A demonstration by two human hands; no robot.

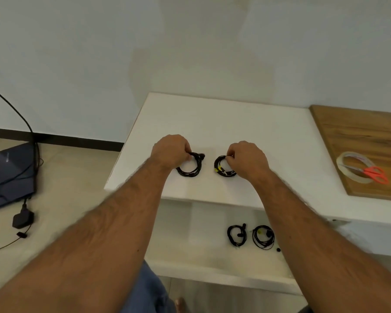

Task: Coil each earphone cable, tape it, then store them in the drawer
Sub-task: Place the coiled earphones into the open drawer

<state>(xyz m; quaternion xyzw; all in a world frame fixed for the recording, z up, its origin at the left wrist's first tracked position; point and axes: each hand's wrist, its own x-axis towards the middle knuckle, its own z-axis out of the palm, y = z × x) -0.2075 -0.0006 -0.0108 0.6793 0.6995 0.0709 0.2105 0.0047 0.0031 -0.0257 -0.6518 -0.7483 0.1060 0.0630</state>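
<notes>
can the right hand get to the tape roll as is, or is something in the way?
Probably not yet. The right hand is pinching a coiled cable on the white top, so it must let go first. The path to the tape roll on the wooden board looks free, though scissors lie across it.

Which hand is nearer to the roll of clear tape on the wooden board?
The right hand. It grips a coiled cable on the white tabletop, with the tape roll off to its right on the wooden board. The left hand grips the other coil, farther left.
</notes>
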